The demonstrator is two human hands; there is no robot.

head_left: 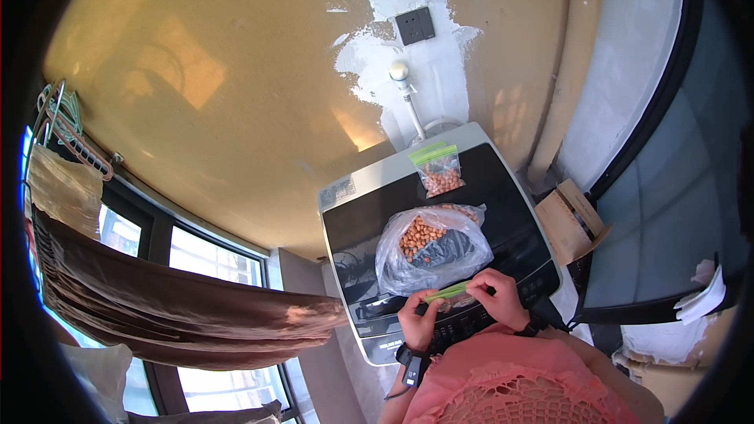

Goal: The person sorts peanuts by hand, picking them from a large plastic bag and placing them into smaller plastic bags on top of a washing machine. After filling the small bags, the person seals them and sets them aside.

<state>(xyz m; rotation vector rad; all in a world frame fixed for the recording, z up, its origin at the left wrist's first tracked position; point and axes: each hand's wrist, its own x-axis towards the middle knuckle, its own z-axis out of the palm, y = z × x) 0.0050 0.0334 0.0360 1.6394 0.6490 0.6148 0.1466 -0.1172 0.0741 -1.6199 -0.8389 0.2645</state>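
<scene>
Both hands were closed on one zip bag [446, 293], held flat between them just above the near edge of the washer [514, 247]. The left hand [416, 319] pinched the green seal strip at its left end, thumb and fingers clamped. The right hand [499, 296] gripped the other end, fingers curled over the strip. The hands hid most of that bag, so I could not tell what was in it.

Just beyond the fingertips, touching or nearly touching the held strip, sat a big bag [433, 250] of clear plastic, slumped open on the dark lid. It held peanuts [416, 237], heaped toward its left and far side, and the rest of it lay crumpled.

Farther out from the hands, near the back of the lid, lay a small bag [439, 169] with a green seal, closed, with peanuts in its lower half.

To the right of the right hand, off the washer, stood an open box [571, 222]. Well past the hands, a tap [400, 74] and a socket [415, 26] sat on the wall. A brown cloth [173, 302] hung well left of the left hand.
</scene>
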